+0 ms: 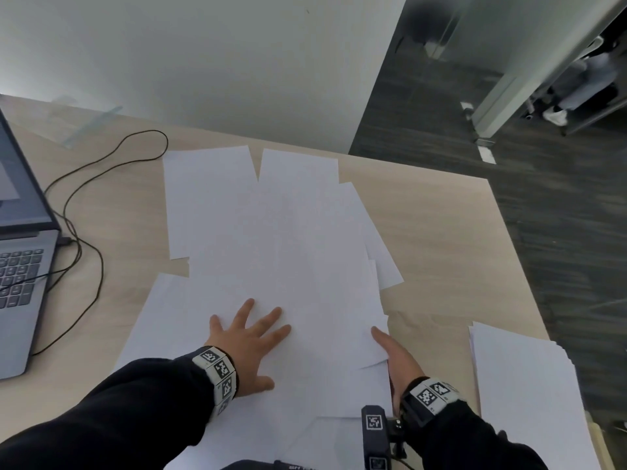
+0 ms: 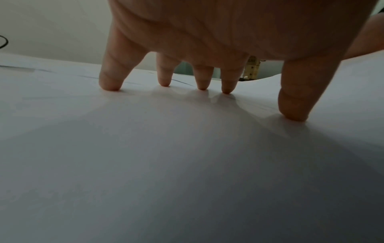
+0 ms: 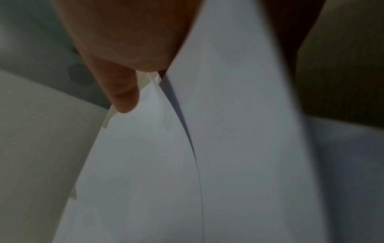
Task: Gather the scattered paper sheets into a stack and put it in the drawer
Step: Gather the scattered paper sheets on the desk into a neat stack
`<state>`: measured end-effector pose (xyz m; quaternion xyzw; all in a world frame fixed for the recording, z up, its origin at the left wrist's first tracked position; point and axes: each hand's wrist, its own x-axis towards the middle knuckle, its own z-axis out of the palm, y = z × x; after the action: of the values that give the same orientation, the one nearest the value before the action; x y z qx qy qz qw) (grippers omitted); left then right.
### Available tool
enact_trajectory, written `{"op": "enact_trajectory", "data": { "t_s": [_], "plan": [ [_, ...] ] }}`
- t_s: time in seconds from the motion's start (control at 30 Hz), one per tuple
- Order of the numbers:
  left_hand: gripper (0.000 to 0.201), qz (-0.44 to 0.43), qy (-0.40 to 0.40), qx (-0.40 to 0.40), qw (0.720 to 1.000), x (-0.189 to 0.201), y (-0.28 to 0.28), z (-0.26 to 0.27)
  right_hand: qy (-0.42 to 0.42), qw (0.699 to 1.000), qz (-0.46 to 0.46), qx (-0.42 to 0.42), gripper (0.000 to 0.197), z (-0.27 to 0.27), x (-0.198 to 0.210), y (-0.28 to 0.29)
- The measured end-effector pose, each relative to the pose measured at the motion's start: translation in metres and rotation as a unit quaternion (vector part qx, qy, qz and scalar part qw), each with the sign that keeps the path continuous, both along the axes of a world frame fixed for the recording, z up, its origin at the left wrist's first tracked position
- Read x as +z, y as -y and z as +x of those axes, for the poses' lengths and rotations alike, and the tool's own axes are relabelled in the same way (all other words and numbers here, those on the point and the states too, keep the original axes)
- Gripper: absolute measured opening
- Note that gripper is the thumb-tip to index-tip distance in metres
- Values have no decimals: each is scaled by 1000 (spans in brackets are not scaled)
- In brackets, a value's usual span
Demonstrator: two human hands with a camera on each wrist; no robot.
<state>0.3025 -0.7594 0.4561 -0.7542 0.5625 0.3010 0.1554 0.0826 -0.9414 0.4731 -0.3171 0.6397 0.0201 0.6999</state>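
Sitting at the far left, an open laptop [image 1: 23, 239] and its looping black cable [image 1: 84, 205] are lying clear of the work. Spreading across the middle of the wooden desk [image 1: 441, 232], the scattered paper sheets [image 1: 271, 225] are overlapping at loose angles, not yet squared. The left hand [image 1: 247, 347] is pressing down on them with straight, splayed fingers [image 2: 110, 78] — probably pinning the pile so it is not sliding. The right hand [image 1: 395, 357] is working at the pile's right edge, its thumb on top and its fingers [image 3: 124, 97] tucked under lifted sheets, seemingly drawing them inward. Further right, a separate, tidier stack [image 1: 526, 395] is waiting near the desk's corner. No drawer is showing in any view.
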Motion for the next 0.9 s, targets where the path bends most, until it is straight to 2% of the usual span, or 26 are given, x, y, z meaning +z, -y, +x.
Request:
{"op": "enact_trajectory", "data": {
  "t_s": [0.07,0.13,0.2,0.37,0.47,0.53,0.67,0.73,0.9],
  "plan": [
    [102,14,-5,-16,1000,2,1,3,45,996,56,-49,55,-5,2,4],
    [106,28,-12,-25,999,4,2,4,53,995,56,-61,66,-9,-5,8],
    [108,35,-17,-27,999,7,3,4,35,996,43,-63,69,-11,-9,8],
    [113,25,3,-6,1000,9,4,-1,1,1000,-2,-18,46,-9,-12,7],
    [110,22,15,-8,1000,9,4,-3,-49,987,-119,100,31,-10,-13,4],
    [110,19,17,-2,1000,8,3,-3,-54,977,-144,147,25,-14,-10,1],
    [107,17,21,0,1000,6,3,-4,-6,988,-97,122,28,-20,0,-5],
    [102,22,20,-4,1000,5,3,-6,15,996,-55,74,26,-21,4,-8],
    [91,27,8,-19,999,5,1,-7,-1,999,42,-15,55,-23,4,-8]
  ]
}}
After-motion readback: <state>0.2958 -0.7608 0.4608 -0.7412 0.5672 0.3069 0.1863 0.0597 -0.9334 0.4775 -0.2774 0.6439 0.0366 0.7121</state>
